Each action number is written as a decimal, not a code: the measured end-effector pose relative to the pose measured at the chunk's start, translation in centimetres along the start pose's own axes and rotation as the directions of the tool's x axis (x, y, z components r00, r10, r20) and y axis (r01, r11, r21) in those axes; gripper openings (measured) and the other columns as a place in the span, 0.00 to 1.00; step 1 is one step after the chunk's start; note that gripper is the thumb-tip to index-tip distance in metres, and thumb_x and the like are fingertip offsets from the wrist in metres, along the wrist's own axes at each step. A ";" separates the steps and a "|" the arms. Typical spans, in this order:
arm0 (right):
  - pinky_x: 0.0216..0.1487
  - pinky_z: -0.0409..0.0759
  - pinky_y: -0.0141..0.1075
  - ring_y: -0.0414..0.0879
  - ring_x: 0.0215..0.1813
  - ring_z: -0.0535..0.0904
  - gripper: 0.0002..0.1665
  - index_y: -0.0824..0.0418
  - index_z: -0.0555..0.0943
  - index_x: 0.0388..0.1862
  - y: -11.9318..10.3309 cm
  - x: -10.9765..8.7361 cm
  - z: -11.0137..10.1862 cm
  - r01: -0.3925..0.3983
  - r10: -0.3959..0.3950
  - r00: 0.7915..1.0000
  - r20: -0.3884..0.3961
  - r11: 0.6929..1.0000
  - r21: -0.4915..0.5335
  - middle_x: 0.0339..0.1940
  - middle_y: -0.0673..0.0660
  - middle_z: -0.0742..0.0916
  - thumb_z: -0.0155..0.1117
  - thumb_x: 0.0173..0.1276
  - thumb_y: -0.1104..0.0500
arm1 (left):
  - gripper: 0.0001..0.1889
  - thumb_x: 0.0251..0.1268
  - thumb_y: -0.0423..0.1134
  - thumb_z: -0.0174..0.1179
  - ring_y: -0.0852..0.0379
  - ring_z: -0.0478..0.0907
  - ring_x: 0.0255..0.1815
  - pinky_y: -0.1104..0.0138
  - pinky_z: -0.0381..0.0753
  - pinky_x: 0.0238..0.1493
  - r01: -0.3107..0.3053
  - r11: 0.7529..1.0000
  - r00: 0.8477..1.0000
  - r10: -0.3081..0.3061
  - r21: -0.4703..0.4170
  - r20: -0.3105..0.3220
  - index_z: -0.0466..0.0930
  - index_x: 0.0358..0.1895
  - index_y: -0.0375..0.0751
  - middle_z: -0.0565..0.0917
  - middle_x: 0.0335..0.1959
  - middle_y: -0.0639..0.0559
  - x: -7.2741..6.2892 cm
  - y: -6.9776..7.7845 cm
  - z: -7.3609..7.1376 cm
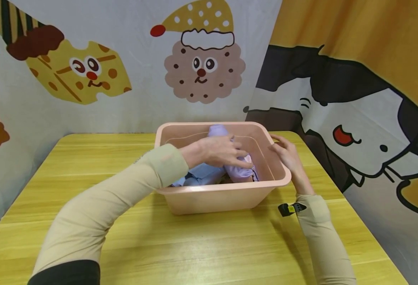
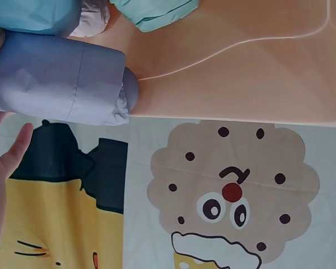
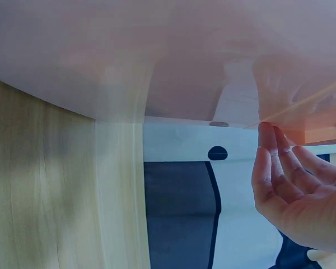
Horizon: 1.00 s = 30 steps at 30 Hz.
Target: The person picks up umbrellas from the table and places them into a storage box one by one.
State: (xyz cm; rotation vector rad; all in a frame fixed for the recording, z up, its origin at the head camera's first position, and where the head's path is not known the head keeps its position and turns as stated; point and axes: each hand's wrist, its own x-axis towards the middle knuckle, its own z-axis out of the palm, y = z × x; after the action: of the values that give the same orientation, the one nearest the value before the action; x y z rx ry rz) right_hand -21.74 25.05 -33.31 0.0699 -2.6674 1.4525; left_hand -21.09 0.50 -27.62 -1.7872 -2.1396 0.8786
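Note:
A pink plastic bin [image 1: 212, 198] stands on the table with bundled fabric items inside. My left hand [image 1: 219, 151] reaches over it from the left, fingers spread and fairly straight above a lavender rolled fabric bundle [image 1: 239, 174]. In the left wrist view a lavender roll [image 2: 56, 78] lies beside the hand, its thumb standing apart from it; the hand hides part of the contents. Blue fabric [image 1: 205, 174] lies below the left wrist. At the bin's right side my right hand [image 1: 287, 154] grips the rim, with fingertips against the plastic in the right wrist view.
The wooden table [image 1: 209, 245] extends in front of the bin and to both sides. A cartoon-printed curtain [image 1: 141, 111] hangs behind it. In the left wrist view, mint-green fabric [image 2: 157, 11] lies in the bin. A dark strap device [image 1: 290, 209] sits on the right wrist.

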 end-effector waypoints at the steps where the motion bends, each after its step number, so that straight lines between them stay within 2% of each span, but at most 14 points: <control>1: 0.36 0.77 0.20 0.26 0.32 0.76 0.31 0.63 0.67 0.69 0.0 0.0 0.0 0.000 0.000 1.000 0.001 1.000 -0.003 0.55 0.74 0.80 0.52 0.68 0.56 | 0.35 0.64 0.39 0.57 0.48 0.71 0.64 0.50 0.75 0.62 -0.002 1.000 1.000 0.002 -0.002 0.000 0.55 0.72 0.63 0.70 0.68 0.51 0.0 0.0 0.0; 9: 0.37 0.76 0.20 0.26 0.32 0.75 0.31 0.63 0.67 0.69 0.0 0.1 -0.1 0.007 -0.007 1.000 0.007 1.000 -0.009 0.55 0.73 0.80 0.52 0.68 0.56 | 0.26 0.69 0.37 0.51 0.50 0.73 0.61 0.49 0.77 0.58 0.041 0.997 0.997 -0.044 -0.060 -0.056 0.61 0.68 0.63 0.75 0.63 0.52 -0.2 -0.3 0.2; 12: 0.36 0.76 0.20 0.26 0.32 0.75 0.31 0.63 0.66 0.69 0.0 0.1 -0.2 0.009 -0.009 1.000 0.012 1.000 -0.015 0.55 0.74 0.80 0.52 0.68 0.56 | 0.24 0.70 0.38 0.49 0.51 0.74 0.62 0.49 0.78 0.58 0.063 0.995 0.996 -0.068 -0.081 -0.057 0.63 0.66 0.63 0.76 0.62 0.52 -0.3 -0.4 0.1; 16: 0.36 0.76 0.20 0.27 0.33 0.76 0.32 0.62 0.65 0.70 0.0 0.1 -0.2 0.006 -0.005 0.999 0.032 1.000 -0.030 0.55 0.73 0.80 0.52 0.69 0.55 | 0.21 0.72 0.40 0.46 0.51 0.74 0.63 0.49 0.76 0.59 0.110 0.988 0.993 -0.114 -0.104 -0.038 0.66 0.66 0.60 0.76 0.63 0.52 -0.7 -0.5 -0.6; 21: 0.37 0.77 0.21 0.31 0.35 0.77 0.32 0.62 0.64 0.71 -0.1 0.0 -0.3 0.015 -0.013 0.998 0.058 0.999 -0.043 0.55 0.73 0.80 0.51 0.69 0.55 | 0.19 0.73 0.44 0.44 0.51 0.78 0.57 0.53 0.79 0.55 0.192 0.973 0.979 -0.198 -0.127 -0.039 0.72 0.63 0.55 0.80 0.59 0.51 -2.1 -0.4 -1.7; 24: 0.37 0.77 0.23 0.35 0.37 0.79 0.32 0.62 0.64 0.71 -0.2 0.1 -0.5 0.025 -0.019 0.996 0.085 0.997 -0.070 0.55 0.73 0.80 0.51 0.70 0.54 | 0.16 0.71 0.46 0.48 0.51 0.80 0.53 0.54 0.79 0.52 0.249 0.950 0.962 -0.265 -0.189 -0.068 0.75 0.57 0.52 0.83 0.52 0.51 -3.9 -0.2 -2.4; 26: 0.38 0.78 0.24 0.41 0.41 0.80 0.32 0.61 0.63 0.71 -0.3 0.2 -0.7 0.021 -0.012 0.994 0.109 0.996 -0.081 0.55 0.72 0.80 0.51 0.71 0.53 | 0.14 0.70 0.47 0.51 0.51 0.80 0.51 0.54 0.79 0.52 0.292 0.920 0.942 -0.323 -0.260 -0.087 0.77 0.54 0.50 0.84 0.49 0.52 -5.4 -0.2 -2.9; 28: 0.40 0.78 0.25 0.46 0.45 0.80 0.33 0.60 0.62 0.72 -0.3 0.3 -0.9 0.007 0.005 0.991 0.136 0.996 -0.087 0.57 0.71 0.80 0.50 0.71 0.50 | 0.13 0.69 0.48 0.53 0.51 0.80 0.49 0.53 0.78 0.51 0.338 0.879 0.913 -0.393 -0.337 -0.109 0.77 0.52 0.49 0.84 0.47 0.53 -7.3 -0.2 -3.3; 30: 0.42 0.77 0.25 0.48 0.49 0.78 0.34 0.59 0.61 0.73 -0.2 0.3 -1.3 -0.008 0.020 0.987 0.160 0.997 -0.072 0.60 0.69 0.78 0.48 0.72 0.47 | 0.14 0.69 0.47 0.54 0.50 0.80 0.49 0.53 0.78 0.52 0.389 0.831 0.872 -0.472 -0.398 -0.133 0.77 0.53 0.48 0.85 0.47 0.52 -9.2 -0.1 -3.5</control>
State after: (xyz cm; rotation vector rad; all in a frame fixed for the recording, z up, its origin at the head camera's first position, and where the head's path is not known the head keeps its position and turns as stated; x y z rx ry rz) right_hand -21.91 26.03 -32.45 0.1700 -2.8508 1.4108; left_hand -17.18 -7.23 -22.92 -1.3456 -2.5121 0.1656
